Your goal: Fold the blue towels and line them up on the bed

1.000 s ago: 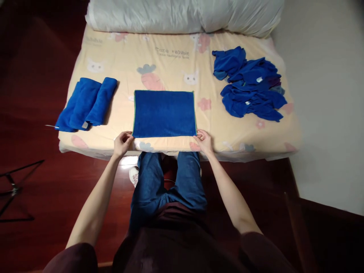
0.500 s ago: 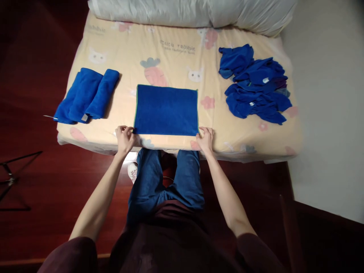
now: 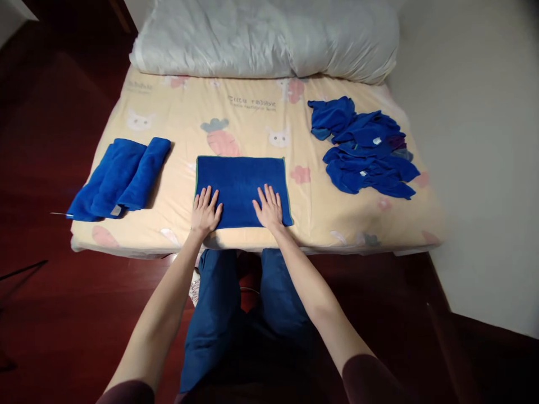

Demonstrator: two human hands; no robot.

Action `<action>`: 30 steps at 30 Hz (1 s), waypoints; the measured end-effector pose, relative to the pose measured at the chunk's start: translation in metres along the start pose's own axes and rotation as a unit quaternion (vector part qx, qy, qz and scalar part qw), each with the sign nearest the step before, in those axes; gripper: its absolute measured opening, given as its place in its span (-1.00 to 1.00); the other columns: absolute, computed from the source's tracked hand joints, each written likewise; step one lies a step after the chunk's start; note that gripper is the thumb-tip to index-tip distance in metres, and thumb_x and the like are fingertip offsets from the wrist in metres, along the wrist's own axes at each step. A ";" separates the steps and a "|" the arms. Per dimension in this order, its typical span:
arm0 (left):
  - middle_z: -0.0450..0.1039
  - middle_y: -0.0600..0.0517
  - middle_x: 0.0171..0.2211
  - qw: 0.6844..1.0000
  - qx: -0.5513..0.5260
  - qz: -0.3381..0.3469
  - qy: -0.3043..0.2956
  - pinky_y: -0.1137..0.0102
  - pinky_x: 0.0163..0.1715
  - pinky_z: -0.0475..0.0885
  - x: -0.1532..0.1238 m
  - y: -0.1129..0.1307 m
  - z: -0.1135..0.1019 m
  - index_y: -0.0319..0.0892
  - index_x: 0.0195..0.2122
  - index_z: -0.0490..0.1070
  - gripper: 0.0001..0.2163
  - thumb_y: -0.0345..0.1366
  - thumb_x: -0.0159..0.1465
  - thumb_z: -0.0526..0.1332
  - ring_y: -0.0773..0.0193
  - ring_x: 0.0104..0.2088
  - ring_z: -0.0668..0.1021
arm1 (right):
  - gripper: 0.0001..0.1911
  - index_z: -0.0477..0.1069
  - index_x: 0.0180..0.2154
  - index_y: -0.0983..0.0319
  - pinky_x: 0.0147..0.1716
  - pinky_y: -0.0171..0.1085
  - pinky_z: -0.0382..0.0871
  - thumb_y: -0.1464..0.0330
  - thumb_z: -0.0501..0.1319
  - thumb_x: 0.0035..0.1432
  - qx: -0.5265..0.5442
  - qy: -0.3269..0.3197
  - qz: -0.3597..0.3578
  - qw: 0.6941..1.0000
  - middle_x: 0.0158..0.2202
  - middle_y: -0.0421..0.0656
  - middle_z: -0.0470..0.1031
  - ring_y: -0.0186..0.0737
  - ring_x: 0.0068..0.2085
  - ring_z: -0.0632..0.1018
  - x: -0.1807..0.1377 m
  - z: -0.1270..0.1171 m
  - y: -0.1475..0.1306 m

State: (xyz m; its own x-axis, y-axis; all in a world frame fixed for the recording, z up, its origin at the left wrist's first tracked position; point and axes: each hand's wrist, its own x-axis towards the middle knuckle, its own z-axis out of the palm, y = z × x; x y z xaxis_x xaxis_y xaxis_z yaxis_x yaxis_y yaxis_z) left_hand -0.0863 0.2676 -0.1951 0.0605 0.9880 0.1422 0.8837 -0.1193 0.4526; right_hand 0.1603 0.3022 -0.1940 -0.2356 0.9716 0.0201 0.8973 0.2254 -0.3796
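Cloth [image 3: 240, 185], blue and green-edged, lies flat on the bed [image 3: 177, 123], between folded cloths [image 3: 126, 177] and a crumpled heap [image 3: 366, 151]. My left hand [image 3: 205, 214] and right hand [image 3: 268, 210] are palm-down on its near side, fingers spread and gripping nothing; how firmly they press, I cannot quite tell.

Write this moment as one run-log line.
left hand: flat on cloth; right hand: flat on cloth; cloth: spread on bed; folded cloths: left; crumpled cloths: right
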 end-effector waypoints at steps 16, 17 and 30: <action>-0.07 -0.10 0.46 0.994 0.064 0.071 -0.044 0.02 0.44 -0.08 -0.025 0.067 0.026 -0.21 0.44 0.07 -0.44 -0.23 0.42 -0.09 0.03 0.46 -0.02 | -0.39 0.04 0.42 0.31 0.43 0.13 -0.22 0.32 -0.09 0.41 0.023 -0.011 -0.076 0.997 0.47 -0.01 -0.04 -0.03 0.49 -0.07 -0.026 0.003 -0.053; -0.08 -0.09 0.46 0.995 0.064 0.066 -0.037 0.02 0.44 -0.08 -0.029 0.066 0.027 -0.20 0.44 0.07 -0.44 -0.22 0.42 -0.09 0.03 0.46 -0.02 | -0.39 0.04 0.42 0.29 0.43 0.11 -0.20 0.30 -0.10 0.42 0.025 -0.014 -0.077 0.997 0.47 -0.02 -0.04 -0.05 0.49 -0.05 -0.029 0.005 -0.052; -0.12 -0.23 0.46 0.994 0.078 -0.059 0.043 -0.06 0.41 -0.04 -0.105 0.005 -0.019 -0.24 0.45 0.01 -0.33 -0.01 0.39 -0.04 -0.06 0.46 -0.05 | -0.30 0.02 0.43 0.34 0.43 0.10 -0.11 0.10 -0.11 0.41 -0.013 0.090 0.005 0.996 0.46 0.05 -0.04 0.00 0.46 0.05 -0.094 -0.013 0.050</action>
State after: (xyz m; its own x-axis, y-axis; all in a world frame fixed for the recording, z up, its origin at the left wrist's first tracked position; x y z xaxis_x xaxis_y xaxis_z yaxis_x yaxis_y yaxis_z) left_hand -0.0969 0.1610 -0.1912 -0.0815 0.9812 0.1749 0.9436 0.0195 0.3304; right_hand 0.2320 0.2229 -0.2027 -0.1585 0.9704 0.1823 0.9090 0.2155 -0.3569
